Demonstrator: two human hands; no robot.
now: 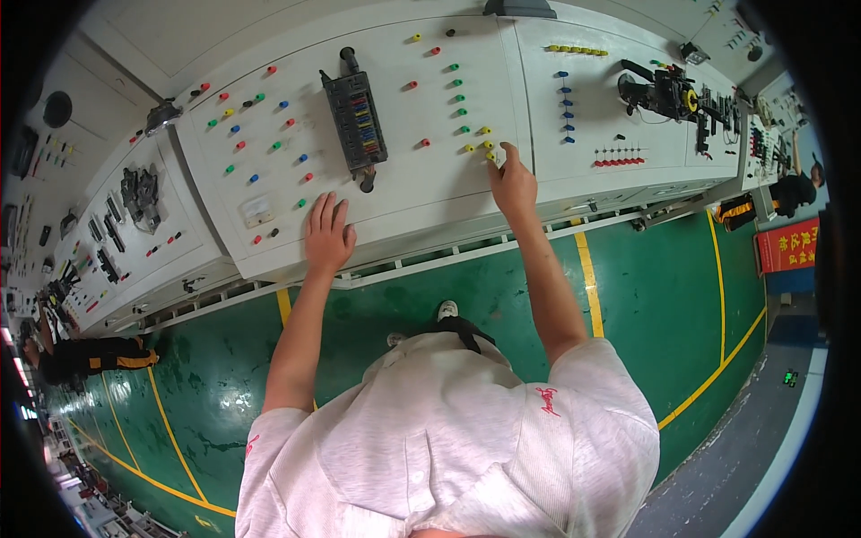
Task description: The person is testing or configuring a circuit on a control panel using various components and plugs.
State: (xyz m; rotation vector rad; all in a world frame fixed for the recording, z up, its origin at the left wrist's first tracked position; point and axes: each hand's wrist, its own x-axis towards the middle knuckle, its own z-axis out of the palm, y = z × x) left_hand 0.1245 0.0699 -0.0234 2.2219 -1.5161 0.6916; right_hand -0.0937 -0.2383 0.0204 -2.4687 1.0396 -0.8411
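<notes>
My left hand point(329, 235) lies flat on the lower edge of the white panel point(395, 193), fingers stretched and holding nothing. It is just below the black fuse box point(357, 117), near a green socket point(302, 204). My right hand point(515, 186) is at the panel's right side. Its index finger and thumb are apart, right beside the lowest yellow socket point(491, 157); whether they touch it I cannot tell. More yellow sockets point(468, 148) sit just above. The fuse box is set upright in the panel, with coloured fuses in rows and a black cable end at its top.
Red, green and blue sockets point(303, 158) dot the panel. To the right is a panel with a black mechanism point(668, 94); to the left, one with black parts point(141, 199). A white rail point(430, 262) runs below. Other people point(99, 356) stand at far left and right.
</notes>
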